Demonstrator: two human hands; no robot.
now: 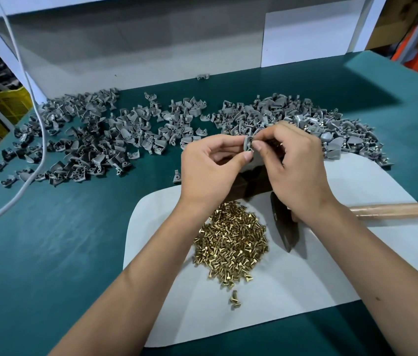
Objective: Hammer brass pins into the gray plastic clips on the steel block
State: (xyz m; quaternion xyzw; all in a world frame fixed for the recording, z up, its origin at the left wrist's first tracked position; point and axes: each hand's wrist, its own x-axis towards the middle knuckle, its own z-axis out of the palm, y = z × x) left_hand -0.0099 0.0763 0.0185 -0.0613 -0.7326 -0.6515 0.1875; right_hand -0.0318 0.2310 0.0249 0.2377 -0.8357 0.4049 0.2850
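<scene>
My left hand [210,170] pinches a gray plastic clip [247,145] between thumb and fingers, held up above the dark steel block [247,185]. My right hand [296,163] meets it from the right, its fingertips pinched at the clip's face; whether a pin sits between them is hidden. The block is mostly covered by both hands. A heap of brass pins [231,242] lies on the white mat [331,265] under my wrists. The hammer rests on the mat, its dark head [283,224] beside the pins and its wooden handle [395,209] pointing right.
Gray clips lie in broad piles across the green table: a left pile [79,140] and a right pile [292,111]. A white cable [33,155] runs down the left side. A white panel [151,47] walls the back.
</scene>
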